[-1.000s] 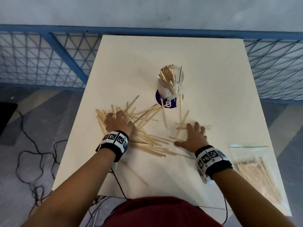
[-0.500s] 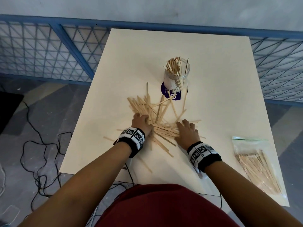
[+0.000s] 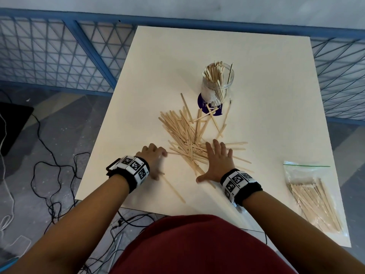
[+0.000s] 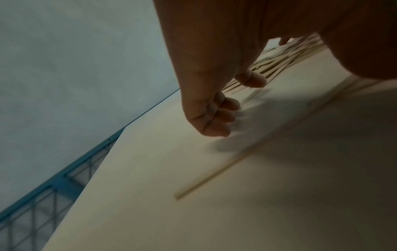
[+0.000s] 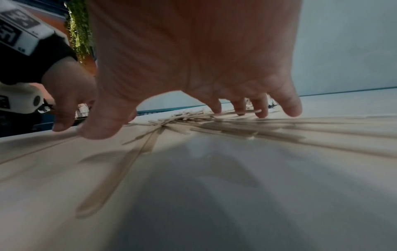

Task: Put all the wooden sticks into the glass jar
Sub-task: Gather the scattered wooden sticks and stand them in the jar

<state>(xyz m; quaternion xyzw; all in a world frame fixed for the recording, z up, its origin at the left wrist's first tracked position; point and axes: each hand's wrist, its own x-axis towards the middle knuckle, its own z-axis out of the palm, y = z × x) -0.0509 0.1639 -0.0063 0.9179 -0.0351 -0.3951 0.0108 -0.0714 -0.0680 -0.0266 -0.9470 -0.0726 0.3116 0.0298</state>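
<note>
A glass jar packed with upright wooden sticks stands mid-table on a purple disc. In front of it lies a loose pile of wooden sticks, also seen in the right wrist view. My right hand lies flat with fingers spread on the pile's near end; its fingertips touch the sticks. My left hand is just left of the pile, fingers curled and holding nothing. One stray stick lies near the front edge between the hands.
A clear zip bag holding more sticks lies at the table's right front. A blue mesh fence runs behind and beside the table. Black cables trail on the floor at left.
Both hands swept the scattered sticks into a tighter pile in front of the jar. The left hand has since pulled back left off the pile; the right hand has flattened and spread.
</note>
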